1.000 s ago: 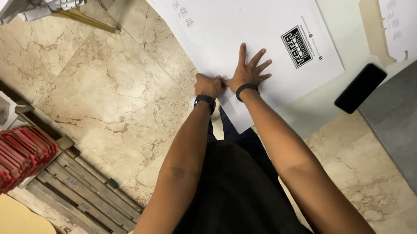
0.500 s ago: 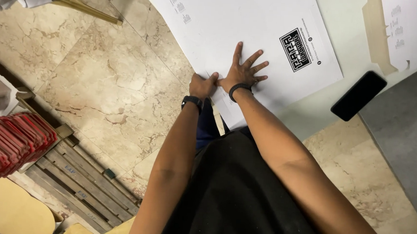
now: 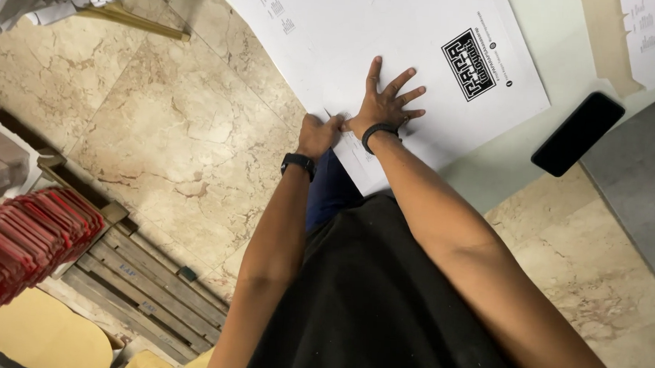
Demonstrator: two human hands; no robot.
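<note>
My right hand [image 3: 388,104] lies flat on the large white printed sheet [image 3: 367,35] on the worktop [image 3: 563,47], fingers spread, gripping nothing. My left hand [image 3: 319,134] curls around the sheet's near edge, pinching it. Both hands sit as they did 0.5 s ago.

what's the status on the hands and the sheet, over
Right hand flat, fingers spread on white sheet. Left hand closed at sheet's edge. Black phone lies apart, nothing blocking.
</note>
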